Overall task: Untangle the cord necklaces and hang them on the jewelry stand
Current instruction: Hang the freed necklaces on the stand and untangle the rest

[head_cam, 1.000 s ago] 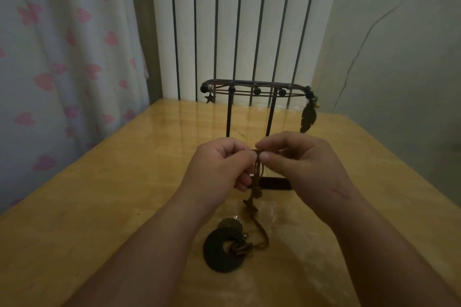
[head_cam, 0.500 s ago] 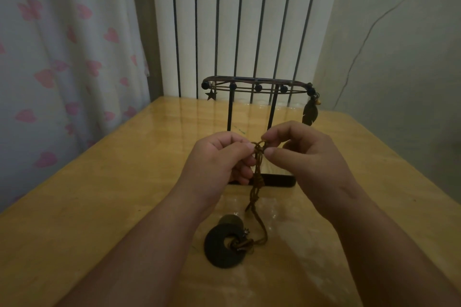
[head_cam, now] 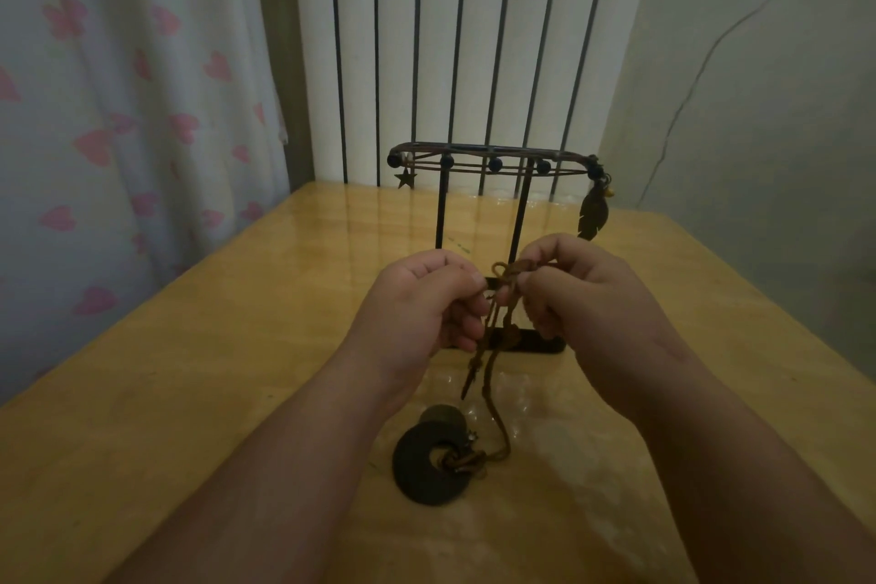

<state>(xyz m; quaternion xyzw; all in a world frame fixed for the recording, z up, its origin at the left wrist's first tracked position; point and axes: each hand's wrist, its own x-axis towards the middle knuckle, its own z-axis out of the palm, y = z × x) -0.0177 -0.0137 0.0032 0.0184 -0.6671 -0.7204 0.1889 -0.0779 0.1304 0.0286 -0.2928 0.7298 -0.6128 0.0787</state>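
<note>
a glossy wooden table fills the lower view, its far edge meeting a white ribbed radiator with dark slits. a pale curtain printed with pink hearts hangs past the table's left edge, and a grey wall with a thin crack stands past its right edge. the black jewelry stand stands upright mid-table, nearer the far edge than the near one, with two thin posts carrying a rounded top bar; cords with dark beads lie strung along that bar. both forearms come in from the near edge and meet in front of the stand, covering the lower part of its right post and much of its flat base. the left hand is curled, thumb and forefinger pinching the brown cord necklaces at a knotted bunch; the right hand is curled too and pinches the same bunch from the other side, fingertips almost touching. below the hands the cords hang twisted together down to the tabletop between the forearms, where a dark disc pendant with a hole lies flat, a smaller round piece half hidden behind it. a feather pendant dangles off the bar's right end, just above the right hand, and a small star charm hangs at the left end.
</note>
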